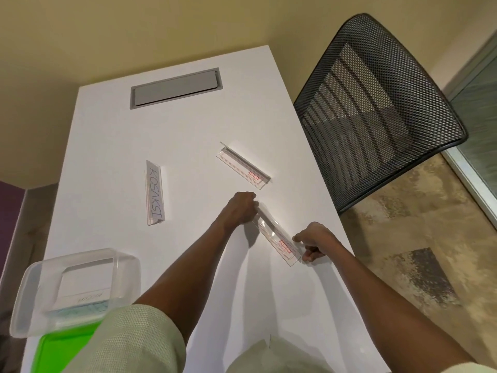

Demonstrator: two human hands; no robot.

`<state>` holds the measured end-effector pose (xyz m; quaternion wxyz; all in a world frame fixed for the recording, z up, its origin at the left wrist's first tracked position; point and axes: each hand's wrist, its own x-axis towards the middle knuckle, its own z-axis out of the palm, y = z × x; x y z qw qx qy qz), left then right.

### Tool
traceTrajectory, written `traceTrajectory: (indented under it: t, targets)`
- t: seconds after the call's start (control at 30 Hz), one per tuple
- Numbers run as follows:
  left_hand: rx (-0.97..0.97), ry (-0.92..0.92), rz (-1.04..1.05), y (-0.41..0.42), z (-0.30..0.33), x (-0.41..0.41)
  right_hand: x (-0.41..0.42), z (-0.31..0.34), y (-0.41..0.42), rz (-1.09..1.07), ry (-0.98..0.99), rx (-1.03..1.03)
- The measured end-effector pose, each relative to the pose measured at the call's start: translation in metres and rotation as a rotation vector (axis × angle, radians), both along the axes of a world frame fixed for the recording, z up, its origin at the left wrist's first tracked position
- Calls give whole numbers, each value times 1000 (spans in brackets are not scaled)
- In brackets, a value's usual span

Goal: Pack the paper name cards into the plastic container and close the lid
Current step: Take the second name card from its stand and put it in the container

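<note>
Both arms reach forward, bare from the rolled pale sleeves down. The left hand (240, 208) is farther out, its fingers curled tight, gripping the far end of a clear card holder (277, 234). The right hand (313, 242) sits nearer, knuckles up, thumb and fingers pinching the holder's near end. The two wrists are held low and well apart.
</note>
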<state>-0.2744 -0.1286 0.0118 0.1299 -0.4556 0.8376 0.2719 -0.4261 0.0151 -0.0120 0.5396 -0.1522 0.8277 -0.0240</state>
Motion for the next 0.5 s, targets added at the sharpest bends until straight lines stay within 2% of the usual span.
traceTrajectory:
  t: [0.13, 0.33, 0.5]
  targets:
    - [29, 8, 38, 1, -2, -2, -3, -4, 0, -11, -25, 7]
    - [-40, 30, 13, 4, 5, -2, -5, -2, 2, 9, -68, 36]
    - [-69, 134, 141, 2, 15, 9, -5, 9, -2, 31, -86, 48]
